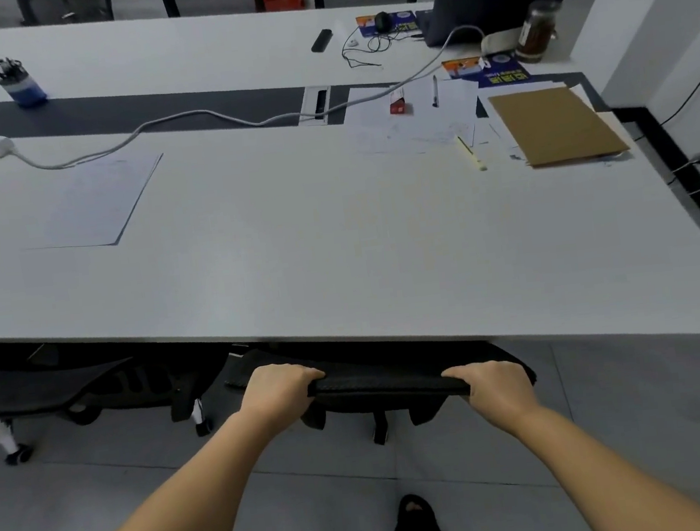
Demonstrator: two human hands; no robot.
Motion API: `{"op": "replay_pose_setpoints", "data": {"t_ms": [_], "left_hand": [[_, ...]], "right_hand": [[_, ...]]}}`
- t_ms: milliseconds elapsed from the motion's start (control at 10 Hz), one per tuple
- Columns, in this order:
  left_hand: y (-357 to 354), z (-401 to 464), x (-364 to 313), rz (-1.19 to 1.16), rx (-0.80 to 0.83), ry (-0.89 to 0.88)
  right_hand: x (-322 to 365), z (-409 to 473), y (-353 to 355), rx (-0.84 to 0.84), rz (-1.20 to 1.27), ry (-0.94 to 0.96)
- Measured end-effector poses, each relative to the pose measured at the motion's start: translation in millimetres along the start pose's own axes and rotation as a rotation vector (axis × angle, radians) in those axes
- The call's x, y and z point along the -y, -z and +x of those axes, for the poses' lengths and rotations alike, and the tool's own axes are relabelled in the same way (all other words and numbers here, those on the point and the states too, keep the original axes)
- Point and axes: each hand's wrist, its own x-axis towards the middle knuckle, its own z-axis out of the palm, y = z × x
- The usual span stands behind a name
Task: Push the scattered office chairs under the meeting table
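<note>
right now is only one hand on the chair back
No, both the left hand and the right hand grip the top edge of the black chair back at the table edge.

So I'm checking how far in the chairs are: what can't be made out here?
- Seat of the held chair: hidden under the table, head view.
- Neighbouring chair: dark, cut off at left edge.
- Both hands' fingertips, left hand, right hand: curled behind the backrest.
</note>
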Motion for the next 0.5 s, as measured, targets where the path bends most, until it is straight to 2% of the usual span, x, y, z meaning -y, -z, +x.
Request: {"op": "replay_pose_setpoints", "data": {"t_ms": [200,300,400,500], "left_hand": [[-2,2,5,-0.068,-0.001,-0.003],[-1,-5,4,-0.117,-0.057,-0.045],[11,-20,2,-0.146,-0.194,-0.085],[-123,1,57,0.023,-0.244,-0.137]], "right_hand": [[0,0,-2,-0.048,0.022,0.017],[7,-3,7,0.1,0.063,-0.021],[13,-2,27,0.242,0.098,0.026],[26,-25,55,0.315,0.238,0.054]]}}
